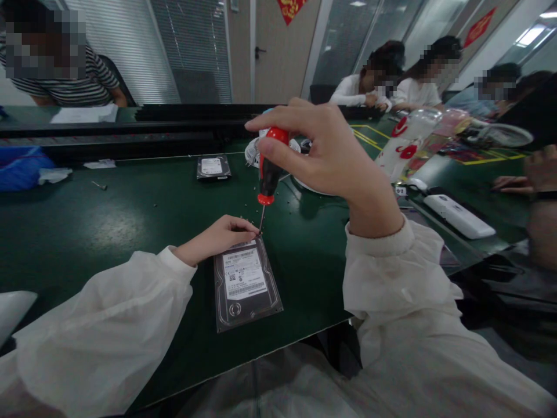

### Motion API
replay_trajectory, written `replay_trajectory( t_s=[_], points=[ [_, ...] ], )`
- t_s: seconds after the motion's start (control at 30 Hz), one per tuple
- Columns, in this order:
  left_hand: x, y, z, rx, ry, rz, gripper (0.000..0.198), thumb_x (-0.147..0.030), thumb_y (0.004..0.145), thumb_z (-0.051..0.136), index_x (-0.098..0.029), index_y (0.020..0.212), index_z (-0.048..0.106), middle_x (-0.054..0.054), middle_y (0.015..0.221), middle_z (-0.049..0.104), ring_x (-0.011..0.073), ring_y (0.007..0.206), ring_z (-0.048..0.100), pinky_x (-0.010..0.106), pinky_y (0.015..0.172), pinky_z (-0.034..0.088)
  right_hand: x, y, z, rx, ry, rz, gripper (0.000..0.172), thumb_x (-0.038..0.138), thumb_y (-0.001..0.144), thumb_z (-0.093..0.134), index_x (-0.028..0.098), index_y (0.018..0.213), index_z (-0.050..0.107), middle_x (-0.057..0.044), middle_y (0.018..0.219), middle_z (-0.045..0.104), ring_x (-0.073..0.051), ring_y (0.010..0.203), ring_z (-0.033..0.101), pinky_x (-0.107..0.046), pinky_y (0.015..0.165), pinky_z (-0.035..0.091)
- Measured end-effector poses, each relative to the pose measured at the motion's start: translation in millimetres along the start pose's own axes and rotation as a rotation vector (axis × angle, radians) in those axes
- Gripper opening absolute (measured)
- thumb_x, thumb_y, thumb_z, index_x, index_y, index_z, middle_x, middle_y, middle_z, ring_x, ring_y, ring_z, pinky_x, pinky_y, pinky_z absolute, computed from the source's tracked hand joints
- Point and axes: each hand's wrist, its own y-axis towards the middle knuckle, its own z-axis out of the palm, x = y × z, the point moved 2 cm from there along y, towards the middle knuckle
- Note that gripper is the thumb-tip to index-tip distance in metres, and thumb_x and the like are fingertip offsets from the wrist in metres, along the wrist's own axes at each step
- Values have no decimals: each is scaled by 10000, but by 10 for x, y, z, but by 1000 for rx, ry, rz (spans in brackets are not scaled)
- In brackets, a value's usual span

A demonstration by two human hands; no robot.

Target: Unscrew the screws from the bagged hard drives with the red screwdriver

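My right hand [313, 152] is raised above the bench, gripping a screwdriver [268, 174] with a red and black handle. Its thin shaft slants down to the far corner of a hard disk drive [246, 284], which lies label up on the green bench [87, 232]. My left hand [220, 235] rests at that drive's far edge, fingers curled towards the screwdriver tip. Tiny dark screws [243, 210] lie scattered beyond the drive. A second hard disk drive [213, 167] lies farther off, behind my hands.
A white dish [304, 187] sits partly hidden behind my right hand, near a clear plastic bottle [409, 142] and a white oblong device [459, 216]. A blue bag [21, 168] lies at the far left. Several co-workers sit beyond the bench, and another person's hand [513, 184] lies at the right.
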Motion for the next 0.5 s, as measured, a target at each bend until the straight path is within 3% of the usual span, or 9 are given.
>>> replay_trajectory(
  t_s=[0.1,0.3,0.4,0.5],
  points=[
    [14,9,4,2,-4,-6,366,-538,832,767,-233,1026,826,69,1085,789,251,930,727,371,793,584,-22,-4,2,19,41,3,384,405,1049,446,212,1292,671,-55,1134,745,-182,1024,680,-336,938,511],
    [6,7,-6,3,16,-1,354,-536,840,761,-241,1025,827,68,1090,789,253,941,727,377,809,588,-26,-9,6,6,57,51,375,447,1032,491,194,1192,717,-32,1121,752,-139,905,689,-276,830,520],
    [10,9,-11,-2,25,13,338,-527,846,761,-243,1015,831,67,1097,788,252,945,726,379,821,586,-17,-3,-3,21,94,43,376,329,1041,456,156,1278,691,-49,1126,752,-133,937,691,-258,824,509],
    [21,15,-12,2,14,19,345,-532,843,767,-240,1014,831,69,1099,788,255,952,727,386,831,585,-10,3,-18,0,82,2,339,273,1024,485,104,1221,703,-58,1054,738,-121,902,658,-248,790,483]
  ],
)
